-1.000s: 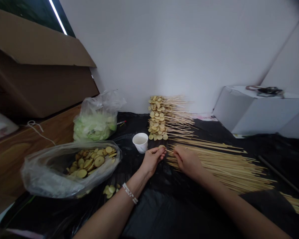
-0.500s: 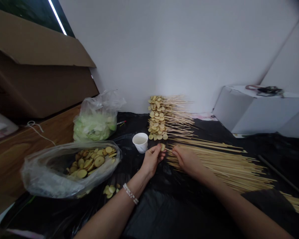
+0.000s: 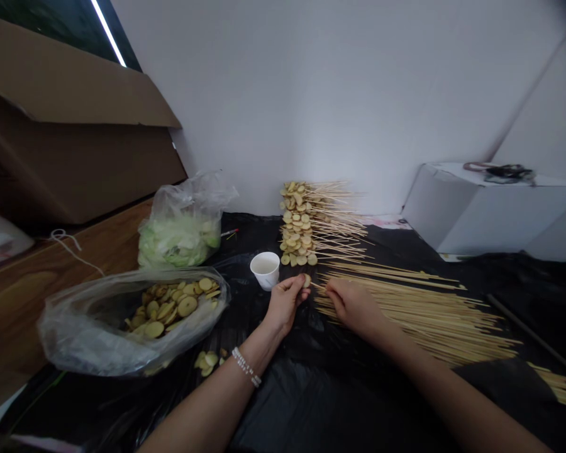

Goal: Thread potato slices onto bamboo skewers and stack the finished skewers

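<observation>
Between thumb and fingers, my left hand [image 3: 284,303] pinches a potato slice [image 3: 307,280]. My right hand [image 3: 353,305] is closed on a bamboo skewer [image 3: 316,286], whose tip end reaches the slice; whether it has gone through is too small to tell. Under and beyond my right hand lies a wide spread of bare skewers [image 3: 429,314]. Behind my hands is a stack of skewered potato slices [image 3: 298,236], sticks pointing right. A white paper cup [image 3: 265,270] stands just behind my left hand.
An open plastic bag of potato slices [image 3: 160,308] lies at the left, with several loose slices [image 3: 206,362] near my left forearm. Behind it stands a bag of pale green vegetables [image 3: 182,236]. A cardboard box [image 3: 75,157] and a white box [image 3: 490,207] flank the black plastic sheet [image 3: 302,402].
My left hand has shifted very slightly left and down with the slice. The right hand stays almost in place, its fingers curled a little closer around the skewer.
</observation>
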The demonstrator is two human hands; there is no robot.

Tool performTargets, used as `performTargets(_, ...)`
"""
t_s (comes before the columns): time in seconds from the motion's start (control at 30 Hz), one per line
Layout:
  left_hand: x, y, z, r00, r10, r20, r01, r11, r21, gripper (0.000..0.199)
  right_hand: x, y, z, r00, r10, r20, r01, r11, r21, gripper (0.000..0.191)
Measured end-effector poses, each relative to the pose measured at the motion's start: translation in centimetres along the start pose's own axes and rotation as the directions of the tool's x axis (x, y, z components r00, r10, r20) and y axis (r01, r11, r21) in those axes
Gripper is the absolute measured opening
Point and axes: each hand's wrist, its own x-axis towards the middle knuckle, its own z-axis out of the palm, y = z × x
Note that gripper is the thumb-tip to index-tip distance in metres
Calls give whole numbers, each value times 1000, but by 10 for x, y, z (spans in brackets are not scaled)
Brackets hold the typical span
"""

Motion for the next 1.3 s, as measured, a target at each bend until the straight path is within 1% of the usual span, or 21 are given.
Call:
performTargets(0.13, 0, -1, 0, 1000, 1, 7, -1, 1000, 17, 32, -2, 1, 3, 1000, -2, -20, 1, 999, -50, 22)
performTargets(0.27, 1, -1, -1, 1000, 0, 15, 0, 1000, 25, 33, -2, 0, 4, 999, 21, 28, -18, 996, -92, 24)
performTargets(0.4, 1, -2, -2, 1000, -3, 25, 2, 999, 40, 32, -1, -1, 3, 997, 44, 68, -40, 998, -55, 24)
performTargets(0.5, 1, -2, -2, 1000, -7, 24, 6, 999, 45, 32, -1, -2, 2, 999, 46, 28, -45, 998, -39, 22)
performTargets(0.6, -1, -1, 0, 999, -10, 35, 8, 999, 48, 33, -1, -2, 1, 999, 31, -29, -33, 997, -72, 19)
performTargets(0.7, -3, -1, 1, 999, -18, 44, 16, 999, 35, 32, -1, -1, 2, 997, 58, -59, -63, 994, -87, 19)
performTargets(0.8, -4, 0, 2, 998, -30, 53, 29, 999, 15, 31, -1, -1, 2, 993, 96, -64, -101, 992, -74, 20)
performTargets(0.93, -1, 2, 1, 999, -13, 39, 14, 1000, -16, 30, 1, -2, 0, 996, 83, -18, -84, 994, -67, 25)
performTargets(1.07, 1, 3, -1, 1000, -18, 18, 19, 999, -28, 31, 1, -1, -3, 997, 79, 2, -79, 990, -114, 28)
performTargets(1.3, -1, 2, -1, 999, -33, 40, 33, 999, -1, 30, 0, 2, -2, 997, 32, -73, -38, 996, -83, 27)
